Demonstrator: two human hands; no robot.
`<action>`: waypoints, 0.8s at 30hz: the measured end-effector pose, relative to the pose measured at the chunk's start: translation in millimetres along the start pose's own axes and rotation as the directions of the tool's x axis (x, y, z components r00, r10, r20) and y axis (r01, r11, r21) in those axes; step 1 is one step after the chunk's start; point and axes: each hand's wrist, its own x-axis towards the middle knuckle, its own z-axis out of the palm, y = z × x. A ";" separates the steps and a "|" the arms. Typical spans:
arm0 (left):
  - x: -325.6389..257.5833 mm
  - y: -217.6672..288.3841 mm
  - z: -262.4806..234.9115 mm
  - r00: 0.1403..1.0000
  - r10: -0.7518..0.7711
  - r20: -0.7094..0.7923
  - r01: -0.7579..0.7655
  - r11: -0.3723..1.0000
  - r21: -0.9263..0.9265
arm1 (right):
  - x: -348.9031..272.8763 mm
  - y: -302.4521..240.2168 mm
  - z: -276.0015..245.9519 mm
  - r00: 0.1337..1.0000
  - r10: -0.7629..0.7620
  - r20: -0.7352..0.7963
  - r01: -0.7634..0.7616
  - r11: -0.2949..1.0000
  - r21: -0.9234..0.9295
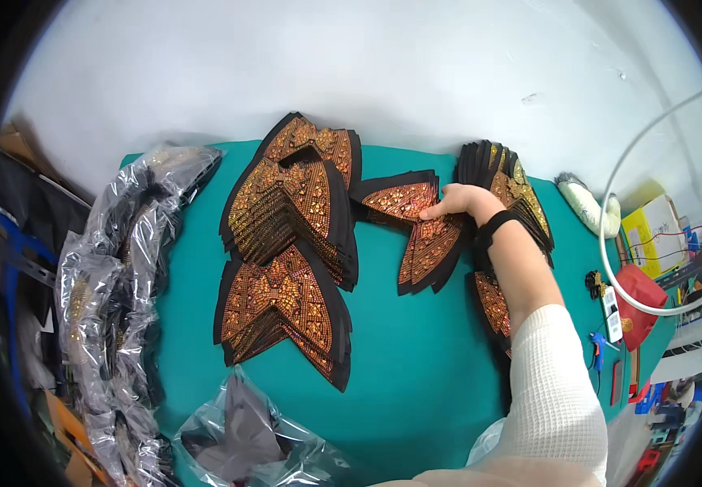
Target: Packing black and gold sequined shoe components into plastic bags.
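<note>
My right hand (463,203) reaches in from the right over a green table (399,381). Its thumb presses on a few V-shaped rhinestone appliques (413,198), black fabric with orange-gold studs; the other fingers are mostly hidden. Left of it lies a tall fanned stack of similar appliques (286,195), with a second stack (279,304) below, nearer me. Under and beside my right forearm are more gold-studded appliques (515,183) and an orange-studded stack (493,304), partly covered by the arm. My left hand is out of the picture.
Clear plastic bags (99,308) of dark studded pieces line the left side. Another plastic bag (245,430) lies at the near edge. To the right are a white ring-shaped tube (606,235), a blue glue gun (598,349), a red pouch (641,300) and a yellow box (651,235).
</note>
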 end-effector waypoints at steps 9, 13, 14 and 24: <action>-9.7 -13.6 -4.1 0.995 0.074 0.065 -0.076 0.997 0.019 | 5.4 12.7 24.6 0.995 -0.091 -0.044 0.101 0.934 0.344; -13.8 2.3 -10.9 0.988 -0.056 0.147 0.034 0.988 0.149 | 17.2 12.0 31.7 0.976 0.070 -0.205 -0.011 0.961 0.277; -15.6 -4.0 -7.1 0.989 -0.048 0.137 0.027 0.989 0.148 | 30.5 22.8 31.0 0.989 -0.012 -0.149 0.054 0.958 0.283; -26.7 -36.3 5.7 0.984 0.176 0.036 -0.178 0.980 0.085 | 12.2 8.7 12.9 0.986 -0.117 0.117 0.088 0.970 0.227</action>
